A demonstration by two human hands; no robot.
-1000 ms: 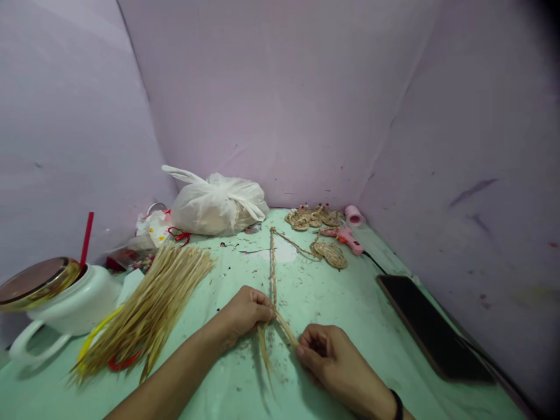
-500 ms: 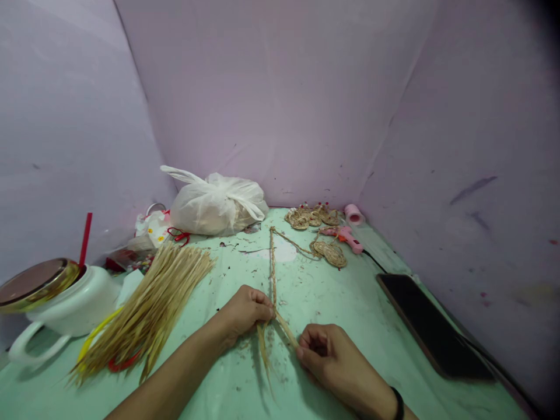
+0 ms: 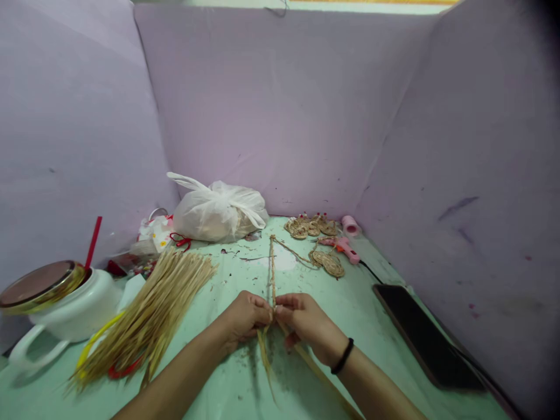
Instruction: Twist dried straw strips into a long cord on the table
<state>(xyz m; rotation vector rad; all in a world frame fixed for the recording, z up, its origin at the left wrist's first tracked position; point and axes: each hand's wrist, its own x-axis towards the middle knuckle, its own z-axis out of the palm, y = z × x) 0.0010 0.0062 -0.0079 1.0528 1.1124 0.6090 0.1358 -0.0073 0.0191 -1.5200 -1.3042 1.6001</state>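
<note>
The left hand (image 3: 251,318) pinches the lower end of a thin twisted cord (image 3: 273,271) between thumb and bent forefinger, its other fingers curled under, knuckles up. Its forearm slants in from the near left, the wrist close to the surface (image 3: 236,385). The right hand (image 3: 308,324) meets it from the other side, thumb and forefinger reaching the same spot and the remaining fingers bent loosely below; whether its tips close on the cord cannot be told. That forearm rises from the near right, a black band (image 3: 342,356) at the wrist.

From this double grip, loose ends (image 3: 265,361) hang toward the near edge, just below the left fingertips, and a flat strip (image 3: 321,376) runs under the right hand, along the inner side of the forearm. The cord stretches straight away from the grip, then bends back to the right toward a coil (image 3: 329,263).

Left of the grip lie a straw bundle (image 3: 153,315) and, farther out, a white pot (image 3: 79,309). Beyond it, to the left, sits a tied bag (image 3: 219,213); beyond to the right, a pink glue gun (image 3: 343,246). Well right rests a phone (image 3: 426,335).
</note>
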